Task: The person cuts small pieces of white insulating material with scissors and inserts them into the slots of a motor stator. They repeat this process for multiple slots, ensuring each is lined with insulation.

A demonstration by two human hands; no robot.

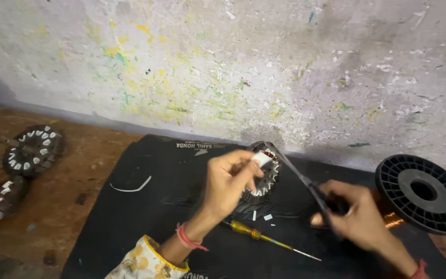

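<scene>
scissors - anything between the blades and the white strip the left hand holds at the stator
Nothing visible does. The right hand holds the scissors with the blades reaching up to the white strip, which the left hand pinches over the stator. The screwdriver lies lower on the mat, out of the way.

Stator [265,178] half hidden behind left hand [228,183], scissors' handles [336,206] buried in right hand [357,217], spool [423,192] partly cut off.
</scene>
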